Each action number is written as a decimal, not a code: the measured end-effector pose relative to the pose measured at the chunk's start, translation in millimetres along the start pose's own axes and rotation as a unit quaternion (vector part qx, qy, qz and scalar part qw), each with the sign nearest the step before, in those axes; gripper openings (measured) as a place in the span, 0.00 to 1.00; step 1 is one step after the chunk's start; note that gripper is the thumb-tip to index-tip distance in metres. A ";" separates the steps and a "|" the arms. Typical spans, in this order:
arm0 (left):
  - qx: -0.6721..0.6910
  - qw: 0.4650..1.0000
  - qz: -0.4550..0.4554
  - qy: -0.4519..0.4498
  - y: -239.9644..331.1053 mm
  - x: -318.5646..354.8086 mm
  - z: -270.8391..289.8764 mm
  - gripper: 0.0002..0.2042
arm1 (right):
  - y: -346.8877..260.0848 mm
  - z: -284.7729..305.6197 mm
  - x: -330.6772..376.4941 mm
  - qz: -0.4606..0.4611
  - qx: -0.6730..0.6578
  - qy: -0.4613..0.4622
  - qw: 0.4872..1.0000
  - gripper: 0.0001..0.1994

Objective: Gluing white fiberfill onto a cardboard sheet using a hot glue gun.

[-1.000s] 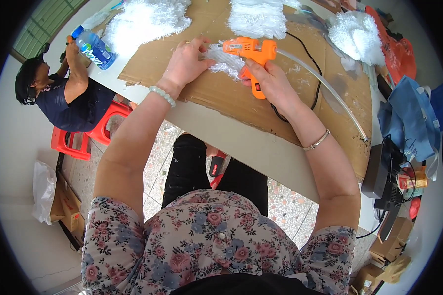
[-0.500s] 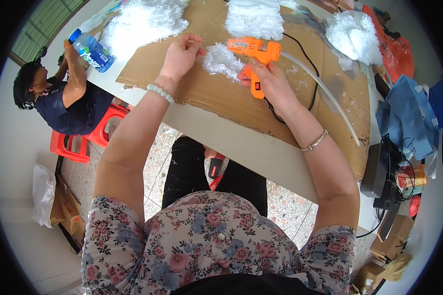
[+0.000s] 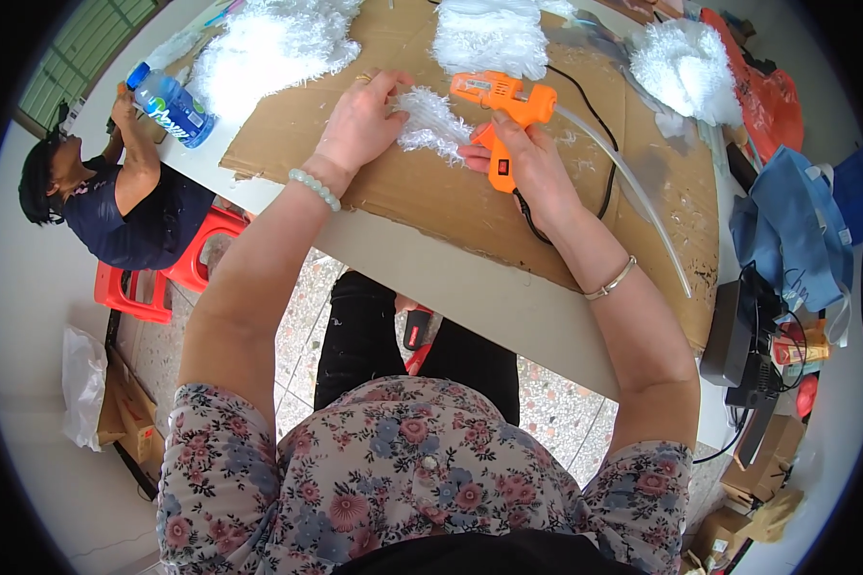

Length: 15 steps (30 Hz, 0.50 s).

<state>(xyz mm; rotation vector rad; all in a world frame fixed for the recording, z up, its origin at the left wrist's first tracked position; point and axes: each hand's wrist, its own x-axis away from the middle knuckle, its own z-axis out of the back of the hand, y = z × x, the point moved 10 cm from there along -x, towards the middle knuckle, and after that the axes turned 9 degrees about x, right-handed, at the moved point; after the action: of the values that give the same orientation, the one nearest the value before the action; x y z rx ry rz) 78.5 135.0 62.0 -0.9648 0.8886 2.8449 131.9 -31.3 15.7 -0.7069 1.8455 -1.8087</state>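
Note:
My right hand [image 3: 539,171] is wrapped round the handle of an orange hot glue gun [image 3: 501,93], its nozzle toward the left. A long translucent glue stick [image 3: 633,182] trails from the back of the gun, and a black cord [image 3: 611,177] runs off it. Below the nozzle, a small piece of white fringed material [image 3: 430,123] lies on the cardboard sheet [image 3: 431,206]. At its left end is my left hand [image 3: 362,120], thumb and fingers apart, with nothing visible held. Whether the thumb touches the fringe I cannot tell.
Bigger white fringe piles [image 3: 273,48] lie across the far side, with a stack [image 3: 489,38] behind the gun. A blue-capped bottle [image 3: 171,105] stands at the left near a seated person [image 3: 129,192]. A blue bag [image 3: 794,225] and black device [image 3: 734,331] sit at the right.
My left hand has moved right to the end of the small fringe piece, its thumb and fingers spreading apart. The glue gun has shifted slightly right. The seated person's arm has moved a little.

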 end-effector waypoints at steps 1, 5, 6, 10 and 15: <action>-0.016 0.999 -0.021 0.030 2.3 -1.2 3.9 0.13 | 0.2 0.0 0.4 0.000 0.001 0.000 1.000 0.17; -0.002 0.998 0.014 -0.058 -9.7 -5.9 -15.1 0.14 | 0.8 -0.1 1.0 0.005 -0.009 -0.001 1.000 0.16; -0.002 0.998 0.013 -0.058 -10.1 -6.2 -14.0 0.14 | 0.9 -0.5 0.7 0.004 -0.008 -0.001 1.000 0.16; 0.025 0.994 0.058 -0.090 -7.5 -9.3 -12.4 0.10 | 1.3 -0.4 0.2 0.002 -0.016 -0.002 1.000 0.16; 0.053 0.981 0.164 -0.090 -22.9 -14.3 -16.7 0.10 | 1.2 4.0 0.7 0.013 -0.037 0.005 0.999 0.15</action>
<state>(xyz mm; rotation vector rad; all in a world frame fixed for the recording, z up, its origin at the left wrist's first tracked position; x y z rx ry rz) 103.6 147.9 47.4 -0.5837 1.2662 3.0421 133.9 -34.8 14.5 -0.6989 1.9279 -1.7394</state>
